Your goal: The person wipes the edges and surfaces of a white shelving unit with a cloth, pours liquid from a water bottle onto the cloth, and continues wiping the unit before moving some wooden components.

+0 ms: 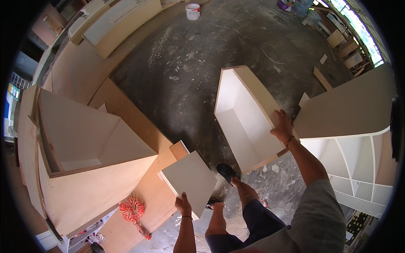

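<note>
My right hand [283, 127] grips the right-hand rim of an open wooden box [257, 92], its fingers over the pale plywood side. The box is long, with a white inside, and stands tilted on the floor in front of me. At the lower middle, my left hand [183, 205] holds the left edge of a square white panel [192, 179]. Pale layered edges show along that panel's side, and I cannot tell whether it is one board or a stack. Its fingers are partly hidden under the edge. A small wooden piece [179, 150] lies just beyond the panel.
A large open plywood cabinet [97, 181] stands at left beside a brown board [122, 230] with a coiled orange hose [132, 209]. At right is a white shelved unit [358, 160]. A white bucket [193, 12] sits far off on the stained concrete floor [181, 71].
</note>
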### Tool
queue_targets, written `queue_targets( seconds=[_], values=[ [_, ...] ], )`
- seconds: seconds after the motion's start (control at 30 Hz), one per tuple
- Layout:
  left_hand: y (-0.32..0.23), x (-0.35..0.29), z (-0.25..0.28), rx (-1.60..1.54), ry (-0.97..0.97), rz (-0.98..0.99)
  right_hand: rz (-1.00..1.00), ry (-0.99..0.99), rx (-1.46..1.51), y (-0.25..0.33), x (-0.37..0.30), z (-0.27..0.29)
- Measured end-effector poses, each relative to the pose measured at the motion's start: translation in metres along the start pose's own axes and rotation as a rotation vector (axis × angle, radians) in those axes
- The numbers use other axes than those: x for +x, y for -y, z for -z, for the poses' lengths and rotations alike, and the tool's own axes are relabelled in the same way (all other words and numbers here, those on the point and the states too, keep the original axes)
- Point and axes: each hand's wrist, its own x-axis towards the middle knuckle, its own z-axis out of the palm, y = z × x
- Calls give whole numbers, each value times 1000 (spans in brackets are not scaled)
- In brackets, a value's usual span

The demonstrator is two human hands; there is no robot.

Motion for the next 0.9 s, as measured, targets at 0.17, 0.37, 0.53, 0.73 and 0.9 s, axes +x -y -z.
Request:
queue_targets(
  seconds=[0.17, 0.37, 0.53, 0.73, 0.9],
  values=[
    [-36, -24, 42, 68, 24, -58, -54, 75, -38, -73, -96, 39],
    [-74, -33, 92, 252, 2, -178, -213, 177, -56, -134, -221, 59],
    [-79, -37, 111, 389, -107, -136, -307, 335, -149, -179, -277, 57],
    [-107, -28, 109, 581, -70, -83, -536, 632, -140, -220, -326, 70],
    [-139, -51, 107, 618, -44, -65, -675, 720, -89, -236, -354, 58]
  ],
)
